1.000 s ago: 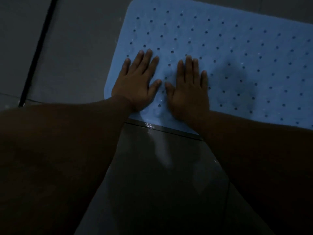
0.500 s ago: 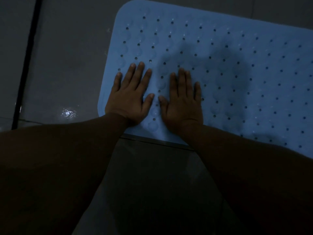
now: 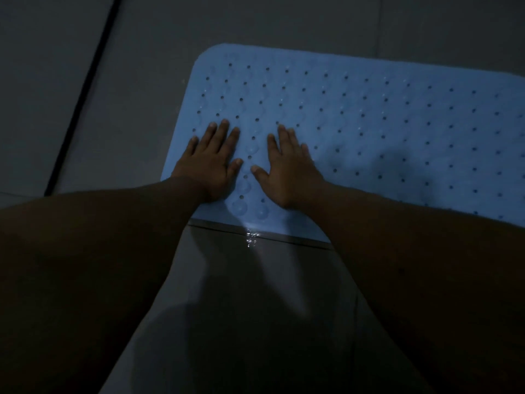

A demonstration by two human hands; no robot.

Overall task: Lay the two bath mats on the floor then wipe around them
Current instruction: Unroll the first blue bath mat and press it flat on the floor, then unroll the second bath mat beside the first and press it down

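Observation:
A light blue bath mat (image 3: 369, 118) with rows of small holes and round suction bumps lies flat on the grey tiled floor, running off the right edge of the view. My left hand (image 3: 211, 160) rests palm down on the mat's near left corner, fingers spread. My right hand (image 3: 287, 169) lies flat beside it, a little to the right, fingers apart too. Neither hand holds anything. Only one mat is in view.
The grey floor tiles (image 3: 142, 66) surround the mat, with a dark grout line (image 3: 82, 98) running diagonally at the left. A small wet glint (image 3: 251, 237) shines on the tile just in front of the mat's near edge. The scene is dim.
Both hands have stayed flat on the mat's left end and drawn slightly apart. The view has tilted, so the mat's far edge and more floor beyond it show.

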